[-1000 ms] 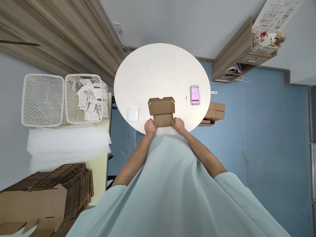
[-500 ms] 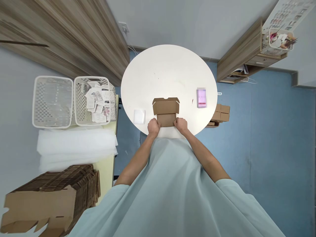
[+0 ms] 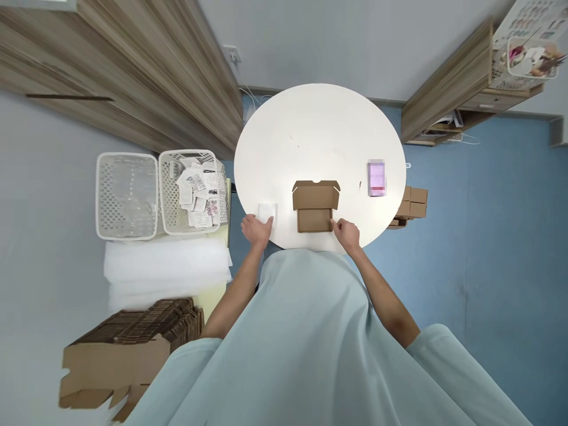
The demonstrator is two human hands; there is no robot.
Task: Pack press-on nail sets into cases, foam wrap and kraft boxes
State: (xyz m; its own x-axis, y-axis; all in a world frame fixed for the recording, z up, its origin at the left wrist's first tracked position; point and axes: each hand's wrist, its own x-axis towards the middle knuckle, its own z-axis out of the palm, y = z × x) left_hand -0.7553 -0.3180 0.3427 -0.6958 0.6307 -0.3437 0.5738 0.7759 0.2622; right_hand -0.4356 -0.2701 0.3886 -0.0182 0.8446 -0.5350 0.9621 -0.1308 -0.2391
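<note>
A small brown cardboard box (image 3: 315, 220) stands on the white round table (image 3: 319, 130) with its lid raised at the far side. Its inside looks bare. My right hand (image 3: 348, 234) has its fingers curled at the box's right wall, pinching the near part of it. Left of the box lies a flat white square packet (image 3: 267, 212). Over the packet's near left edge is my left hand (image 3: 256, 229), thumb and fingers spread apart; the thumb overlaps the packet, and I cannot tell whether it presses on it.
A pink-screened phone-like item (image 3: 377, 178) lies on the table's right. To the left are a basket of plastic pieces (image 3: 126, 195), a basket of cards (image 3: 190, 222), white foam sheets (image 3: 164, 260) and stacked flat cartons (image 3: 119, 361). Closed cartons (image 3: 412, 202) sit beyond the table's right edge.
My left hand has let go of the box's left side and moved left to the white packet, its fingers spreading. My right hand stays at the box's right wall. The view has shifted.
</note>
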